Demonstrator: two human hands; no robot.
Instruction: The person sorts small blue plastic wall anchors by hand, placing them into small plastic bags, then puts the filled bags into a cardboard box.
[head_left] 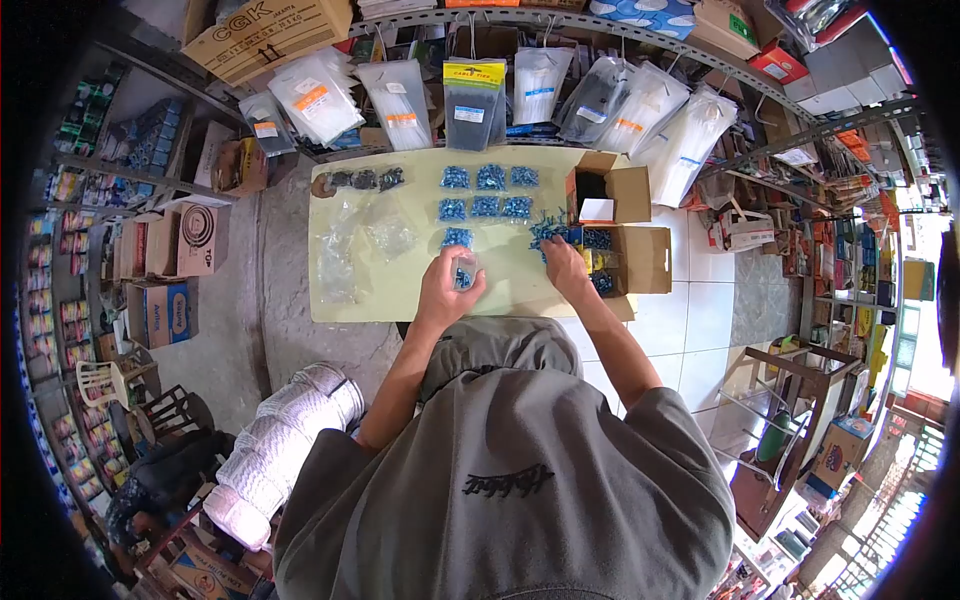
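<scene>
My left hand [448, 290] is curled around a small clear plastic bag [465, 273] with small blue pieces inside. Just beyond it lies a filled bag [457, 238] of the same blue pieces. My right hand [566, 268] has its fingers drawn together at the near edge of a loose blue pile [545, 232]; whatever is between the fingertips is hidden. Two rows of filled clear packets [485, 207] lie farther back. Beside my right hand stands an open cardboard box [648, 260] with more blue packets in it.
Clear empty bags [338, 250] and several dark packets [365, 179] lie on the left of the pale yellow table [400, 290]. A second open box [628, 190] stands at its back right corner. Packs of cable ties [475, 110] hang beyond the far edge. A white roll [285, 445] is on the floor.
</scene>
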